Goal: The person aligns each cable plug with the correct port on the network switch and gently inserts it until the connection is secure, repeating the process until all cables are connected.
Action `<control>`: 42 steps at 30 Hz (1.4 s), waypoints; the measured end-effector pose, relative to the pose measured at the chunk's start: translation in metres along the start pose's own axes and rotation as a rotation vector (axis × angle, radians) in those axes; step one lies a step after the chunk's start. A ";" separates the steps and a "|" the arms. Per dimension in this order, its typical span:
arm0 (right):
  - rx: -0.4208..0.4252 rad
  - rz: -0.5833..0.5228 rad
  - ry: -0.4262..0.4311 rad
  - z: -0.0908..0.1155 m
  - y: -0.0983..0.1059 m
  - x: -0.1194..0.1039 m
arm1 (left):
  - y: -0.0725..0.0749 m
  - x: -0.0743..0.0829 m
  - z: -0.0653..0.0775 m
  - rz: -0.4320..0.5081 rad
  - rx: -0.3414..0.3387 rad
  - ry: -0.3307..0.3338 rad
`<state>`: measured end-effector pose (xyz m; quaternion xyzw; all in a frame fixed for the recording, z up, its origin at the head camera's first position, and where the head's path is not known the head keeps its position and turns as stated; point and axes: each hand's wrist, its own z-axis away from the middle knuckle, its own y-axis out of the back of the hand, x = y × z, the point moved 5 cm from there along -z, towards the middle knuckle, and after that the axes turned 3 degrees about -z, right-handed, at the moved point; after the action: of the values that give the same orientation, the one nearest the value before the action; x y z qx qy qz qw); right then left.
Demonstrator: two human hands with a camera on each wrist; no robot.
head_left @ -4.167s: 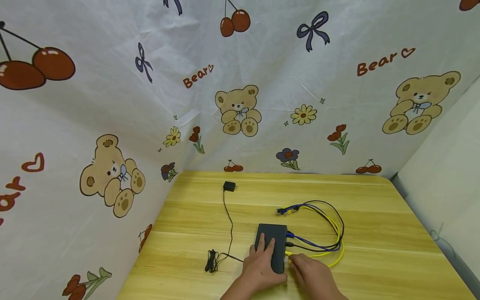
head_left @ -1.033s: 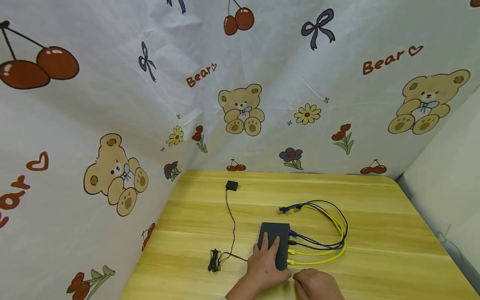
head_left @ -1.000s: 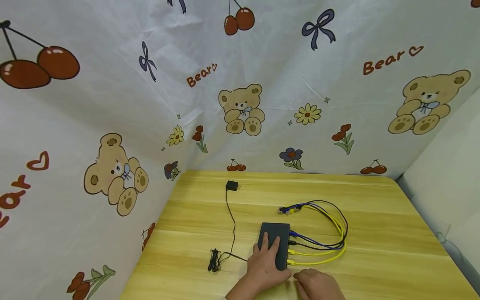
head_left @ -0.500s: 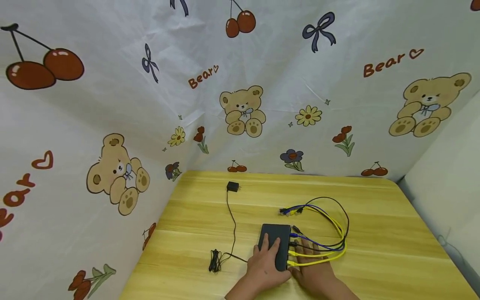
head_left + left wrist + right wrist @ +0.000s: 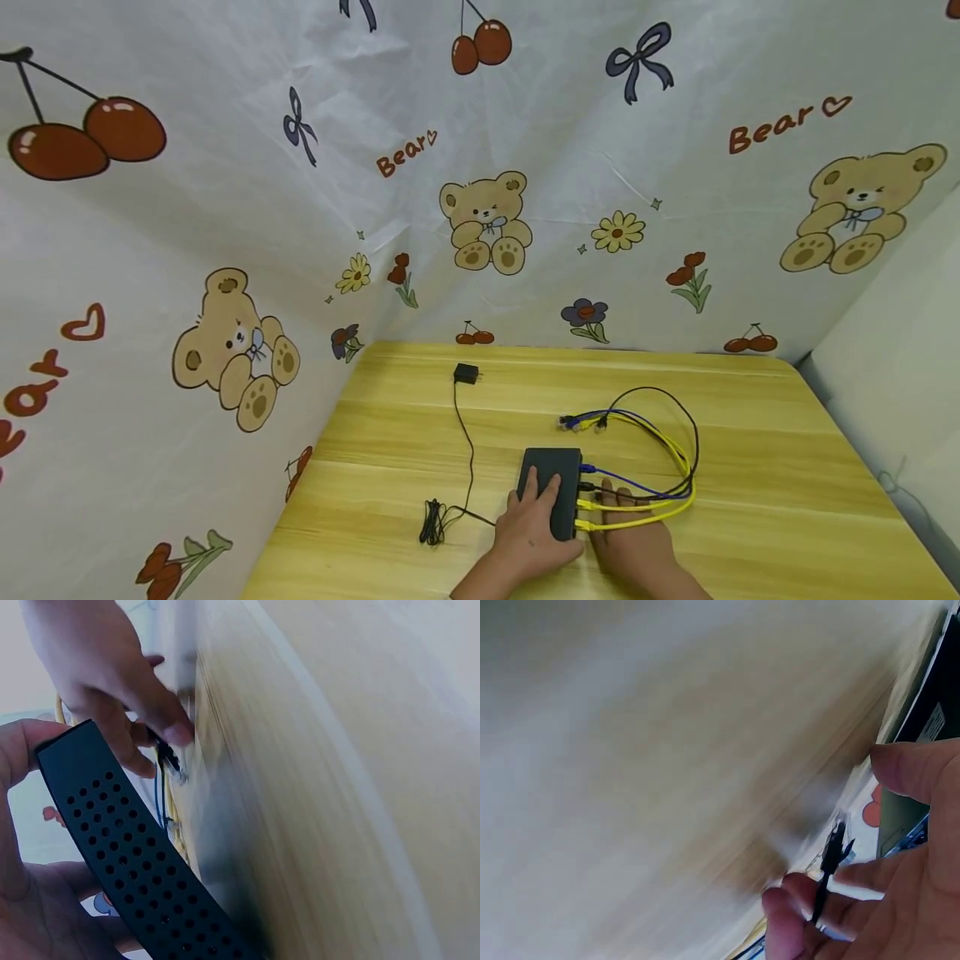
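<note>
A dark network switch [image 5: 562, 475] lies on the table, with blue, black and yellow network cables in its right side. My left hand [image 5: 528, 529] rests on it, fingers straight and spread over the top, thumb along the near edge. In the left wrist view the switch's side [image 5: 142, 862] shows rows of round vent holes. Just right of the switch my right hand [image 5: 633, 533] is partly under the yellow cables [image 5: 637, 523]. In the right wrist view a black network cable plug [image 5: 832, 851] sticks up from between its fingers, the thumb apart.
A black power adapter [image 5: 466, 373] lies at the back left. Its thin cord [image 5: 471, 467] runs to a tied bundle [image 5: 432, 523] and under the left hand. The cables' other plugs [image 5: 576, 423] lie behind the switch. A printed cloth [image 5: 540, 250] hangs behind the table.
My right hand has moved from the switch's near corner to beneath the cables. A loose black plug has come near the switch and then shifted toward me. The left hand stays on the switch.
</note>
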<state>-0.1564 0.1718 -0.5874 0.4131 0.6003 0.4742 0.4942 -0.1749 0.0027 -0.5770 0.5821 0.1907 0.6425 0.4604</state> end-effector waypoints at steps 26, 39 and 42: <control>-0.048 -0.115 0.257 0.038 0.025 -0.019 | 0.004 0.000 -0.003 -0.066 0.057 -0.006; 0.004 -0.310 0.153 0.032 0.024 -0.022 | 0.003 -0.002 -0.006 -0.101 -0.009 -0.003; -0.004 -0.357 0.175 0.031 0.023 -0.022 | 0.002 -0.003 -0.005 -0.118 -0.019 -0.007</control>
<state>-0.1215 0.1604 -0.5629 0.2560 0.7037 0.4145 0.5171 -0.1807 0.0011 -0.5780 0.5678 0.2170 0.6138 0.5037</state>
